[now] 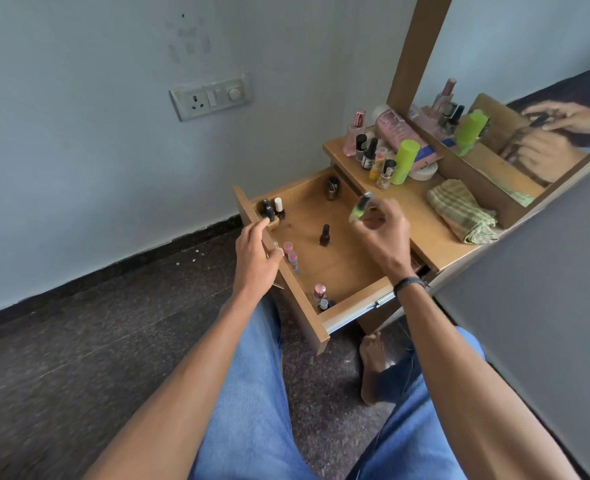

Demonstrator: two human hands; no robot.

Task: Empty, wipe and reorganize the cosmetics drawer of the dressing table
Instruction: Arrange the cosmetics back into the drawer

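A seated person in blue jeans works over the open drawer (338,261) of a dressing table (425,233). The hands are apart. The right hand (385,230) pinches a green nail-polish bottle (359,209), tilted and blurred, in the air above the drawer's 2 o'clock side. The left hand (257,252) holds the drawer's front panel at 9 o'clock, thumb over its top edge. Inside, 1 dark bottle (324,234) stands upright near the centre, a cluster of capped bottles (272,209) fills the 10 o'clock corner, another bottle (332,188) stands at 12 o'clock, and pink-capped items (290,254) line the front panel toward 6 o'clock. On the tabletop lie a checked cloth (459,211) and more cosmetics beside a green cylinder (405,161), below the mirror (529,81).
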